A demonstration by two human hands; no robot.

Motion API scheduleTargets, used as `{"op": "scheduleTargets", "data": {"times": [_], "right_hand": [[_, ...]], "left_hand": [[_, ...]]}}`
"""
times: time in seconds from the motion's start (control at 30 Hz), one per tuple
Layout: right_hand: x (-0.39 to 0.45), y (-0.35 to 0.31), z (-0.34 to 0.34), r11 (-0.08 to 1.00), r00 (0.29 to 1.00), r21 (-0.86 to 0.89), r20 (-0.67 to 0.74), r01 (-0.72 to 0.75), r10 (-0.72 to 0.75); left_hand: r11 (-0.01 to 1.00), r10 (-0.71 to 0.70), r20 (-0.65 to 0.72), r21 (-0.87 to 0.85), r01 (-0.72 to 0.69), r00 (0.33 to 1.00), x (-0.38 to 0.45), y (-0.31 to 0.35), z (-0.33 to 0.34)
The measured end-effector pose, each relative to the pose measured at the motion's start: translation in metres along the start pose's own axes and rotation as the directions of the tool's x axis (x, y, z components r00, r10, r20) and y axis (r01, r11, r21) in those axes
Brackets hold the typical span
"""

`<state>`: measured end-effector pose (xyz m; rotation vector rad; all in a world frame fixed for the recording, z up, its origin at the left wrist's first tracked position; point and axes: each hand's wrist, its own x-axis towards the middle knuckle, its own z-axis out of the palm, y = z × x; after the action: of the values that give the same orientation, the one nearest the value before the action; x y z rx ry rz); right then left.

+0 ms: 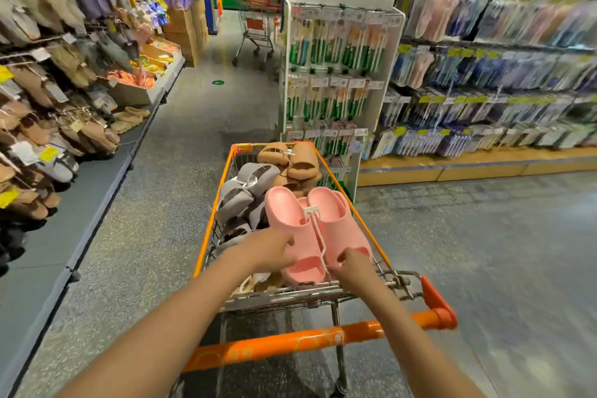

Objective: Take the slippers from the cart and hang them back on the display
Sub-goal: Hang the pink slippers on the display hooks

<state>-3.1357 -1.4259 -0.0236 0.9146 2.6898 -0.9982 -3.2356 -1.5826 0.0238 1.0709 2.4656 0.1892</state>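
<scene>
Pink slippers (pixel 318 229), one pair joined on a white hanger (pixel 318 229), at the near end of the orange cart (pixel 323 341); left hand (pixel 269 250) grips the left slipper, right hand (pixel 350 263) pinches the right one's heel. Farther in the cart: grey slippers (pixel 245 191), then tan slippers (pixel 290 160). Slipper display (pixel 55 100) along the left aisle wall. Toothbrush rack (pixel 336 68) just beyond the cart. Second cart (pixel 256 32) far down the aisle.
</scene>
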Motion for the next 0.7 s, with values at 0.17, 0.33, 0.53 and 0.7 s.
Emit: {"op": "scheduleTargets", "data": {"times": [0.17,0.33,0.53,0.7], "right_hand": [[0.042,0.004,0.03,0.918,0.949,0.323,-0.131,-0.232,0.286],[0.052,-0.008,0.048,0.773,0.838,0.502,-0.156,-0.388,0.522],[0.054,-0.018,0.052,0.721,0.785,0.591,-0.224,-0.361,0.577],[0.065,0.001,0.064,0.74,0.777,0.544,-0.232,-0.395,0.585]], "left_hand": [[0.989,0.1,-0.136,0.124,-0.083,0.986,0.069,0.006,-0.011],[0.971,0.196,-0.025,0.141,-0.19,0.98,0.106,0.001,0.011],[0.908,0.295,0.126,0.272,-0.319,0.947,0.13,0.01,0.047],[0.879,0.323,0.16,0.314,-0.358,0.933,0.139,0.009,0.05]]}}
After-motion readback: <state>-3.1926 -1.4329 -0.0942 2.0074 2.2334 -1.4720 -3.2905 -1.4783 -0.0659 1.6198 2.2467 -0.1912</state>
